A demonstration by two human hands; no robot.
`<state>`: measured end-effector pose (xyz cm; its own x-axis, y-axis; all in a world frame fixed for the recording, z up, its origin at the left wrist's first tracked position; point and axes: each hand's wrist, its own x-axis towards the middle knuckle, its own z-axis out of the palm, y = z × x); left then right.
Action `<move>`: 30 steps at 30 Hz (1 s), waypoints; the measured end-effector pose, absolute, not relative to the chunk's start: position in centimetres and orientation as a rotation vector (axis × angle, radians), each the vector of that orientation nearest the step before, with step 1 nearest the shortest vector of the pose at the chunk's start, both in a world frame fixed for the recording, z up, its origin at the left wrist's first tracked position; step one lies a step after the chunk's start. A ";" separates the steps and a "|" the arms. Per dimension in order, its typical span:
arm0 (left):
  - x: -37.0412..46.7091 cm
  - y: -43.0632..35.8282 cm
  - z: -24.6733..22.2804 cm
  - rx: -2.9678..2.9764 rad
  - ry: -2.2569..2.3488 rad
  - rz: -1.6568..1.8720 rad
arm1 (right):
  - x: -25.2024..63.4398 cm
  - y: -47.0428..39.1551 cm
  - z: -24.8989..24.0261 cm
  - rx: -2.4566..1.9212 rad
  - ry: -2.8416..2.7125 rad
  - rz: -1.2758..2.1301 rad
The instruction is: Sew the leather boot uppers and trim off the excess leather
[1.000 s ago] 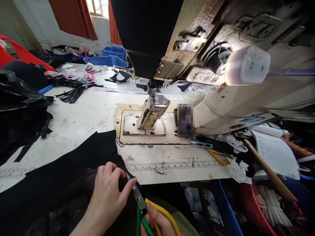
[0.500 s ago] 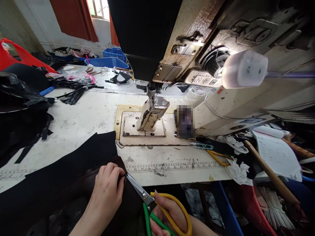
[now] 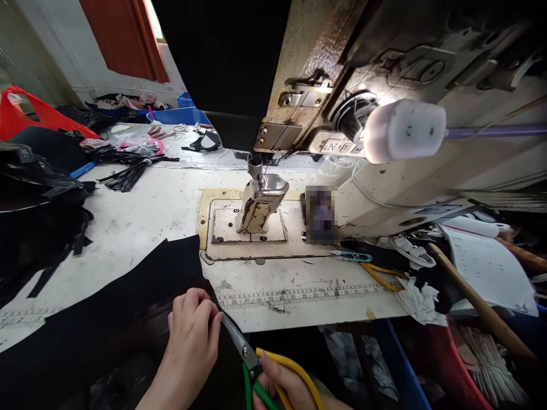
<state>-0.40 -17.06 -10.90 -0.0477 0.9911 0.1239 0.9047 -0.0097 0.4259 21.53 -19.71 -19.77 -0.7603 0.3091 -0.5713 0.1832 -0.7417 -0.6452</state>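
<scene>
My left hand pinches the edge of a large dark piece of material, which looks like leather or fabric and hangs over the table's front edge. In my right hand is a pair of scissors with one yellow and one green handle. Their blades point up and left, with the tips at the material's edge beside my left fingertips. Part of the blades is hidden against the dark material. Beyond my hands stands the post of a sewing machine, with its needle area above.
Thread snips and yellow-handled tool lie right of the machine. A bright lamp hangs from the machine head. Black strips and dark pieces are piled at left. Blue and red bins stand below right.
The view has shifted slightly. The scissors have moved a little left and their handles look closer together. My left hand stays pinched on the material's edge.
</scene>
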 end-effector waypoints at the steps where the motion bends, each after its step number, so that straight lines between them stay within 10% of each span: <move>1: -0.3 -17.2 -10.8 2.009 2.044 0.604 | 21.5 -19.8 -19.4 -1.111 -1.144 2.621; 30: 1.0 -18.7 -11.2 1.788 2.028 0.492 | 18.0 -21.4 -21.3 -0.709 -0.749 2.786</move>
<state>1.03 -18.68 -11.22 -0.1095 0.9922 -0.0590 0.8548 0.1243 0.5039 17.98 -21.43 -21.28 -0.8724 0.2788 -0.4014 -0.0399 -0.8592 -0.5101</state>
